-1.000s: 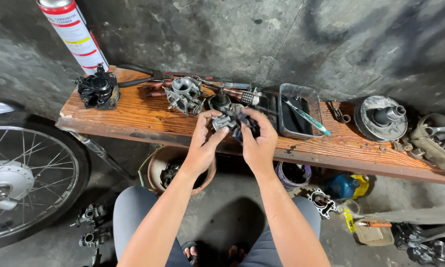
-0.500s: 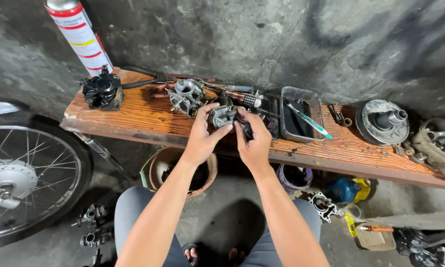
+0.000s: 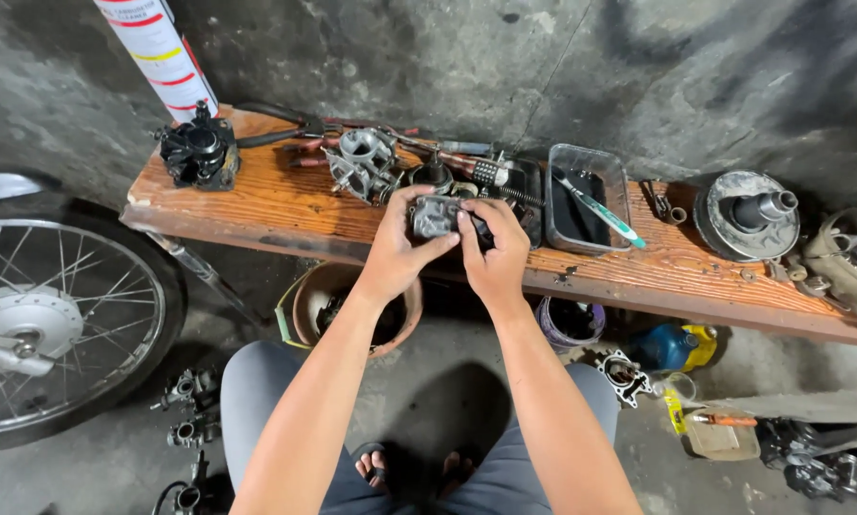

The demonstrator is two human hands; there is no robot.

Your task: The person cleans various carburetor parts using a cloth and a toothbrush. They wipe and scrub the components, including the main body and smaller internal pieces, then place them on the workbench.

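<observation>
A spoked motorcycle wheel [image 3: 52,319] stands at the far left on a stained concrete floor, beside a worn wooden plank bench [image 3: 285,210] that runs across a grimy grey wall. At the plank's left end rests a black carburetor [image 3: 197,153], with a white spray can banded in red and yellow [image 3: 159,52] rising behind it. Further along lies a bare grey metal carburetor body [image 3: 364,164] amid pliers and small tools. At centre, seen from above, a seated person works over the bench's front edge: the left hand [image 3: 397,250] is curled around a small grey carburetor part [image 3: 435,216], thumb across its near face and fingers wrapped behind it, while the right hand [image 3: 495,250] closes on the same piece from the other side, thumb pressed on top and fingers folded over its far edge. The part is held just above the plank, between both hands, near the cluster of tools. Below the bench sits a brown bucket [image 3: 354,305] on the floor, and the person's knees and sandalled feet show at the bottom. To the right, a shallow metal tray [image 3: 584,160] holds a teal-handled toothbrush [image 3: 600,210]; beyond it stands a round grey engine component with a central shaft [image 3: 745,215].
</observation>
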